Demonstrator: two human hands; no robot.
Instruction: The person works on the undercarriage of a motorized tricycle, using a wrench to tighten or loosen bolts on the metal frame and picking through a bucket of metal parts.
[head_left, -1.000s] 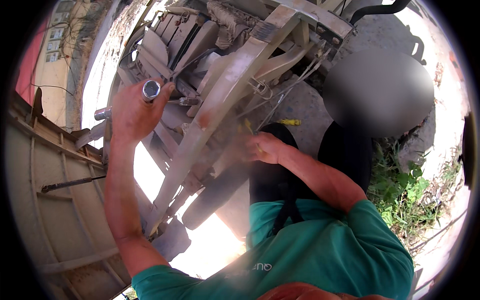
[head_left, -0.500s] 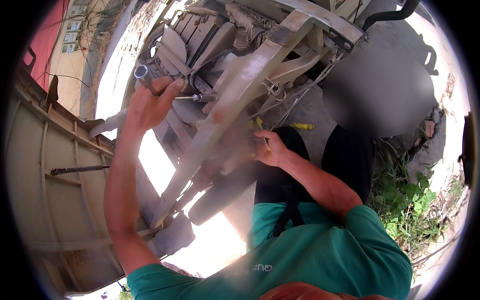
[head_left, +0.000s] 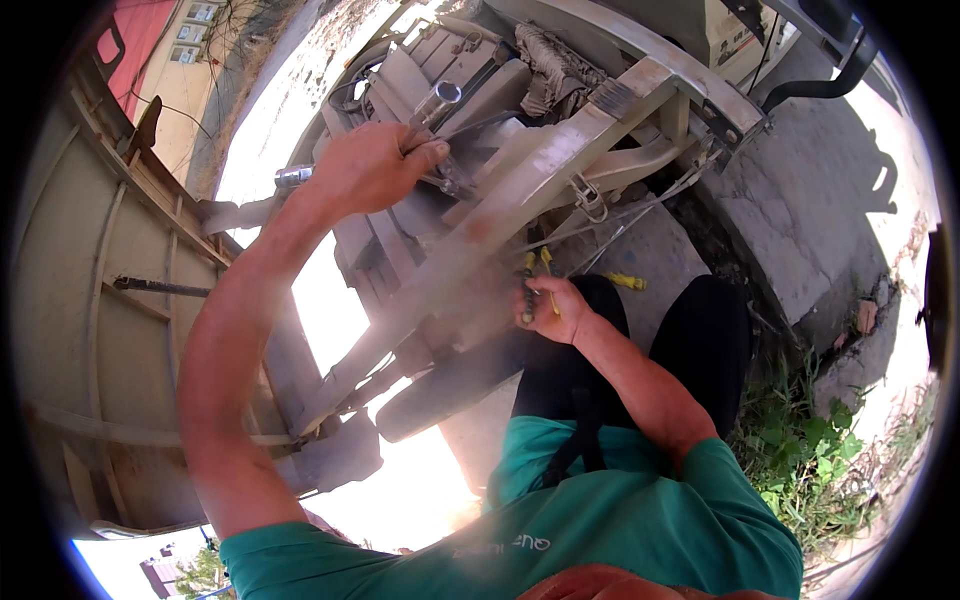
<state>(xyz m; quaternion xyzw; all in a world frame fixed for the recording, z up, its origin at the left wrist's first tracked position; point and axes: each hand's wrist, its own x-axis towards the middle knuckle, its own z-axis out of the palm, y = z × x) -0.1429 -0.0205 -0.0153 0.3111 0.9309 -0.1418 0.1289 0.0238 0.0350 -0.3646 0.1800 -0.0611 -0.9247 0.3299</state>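
My left hand [head_left: 372, 172] is closed round a metal socket wrench [head_left: 432, 105], its hollow shiny end sticking up past my fingers. Beside that wrist a chrome cylindrical piece [head_left: 293, 177] shows; whether it belongs to the same tool I cannot tell. Both are over the dusty machine's inner parts, left of a slanting metal frame bar [head_left: 500, 205]. Lower down on the right side of the bar, my right hand [head_left: 558, 308] is closed on a slim yellow-and-dark tool [head_left: 529, 290], whose kind is unclear. Dust or glare blurs the area beside it.
A yellow object [head_left: 627, 281] lies on the concrete beyond my right hand. A wire clip [head_left: 590, 198] hangs from the frame. On the left stands a large ribbed panel [head_left: 140, 330]. A black bent tube [head_left: 820, 90] juts out at the upper right; weeds [head_left: 810, 440] grow below it.
The view has shifted. My left hand has turned, and the wrench's hollow end now points up and right instead of up and left. More of the tool in my right hand shows.
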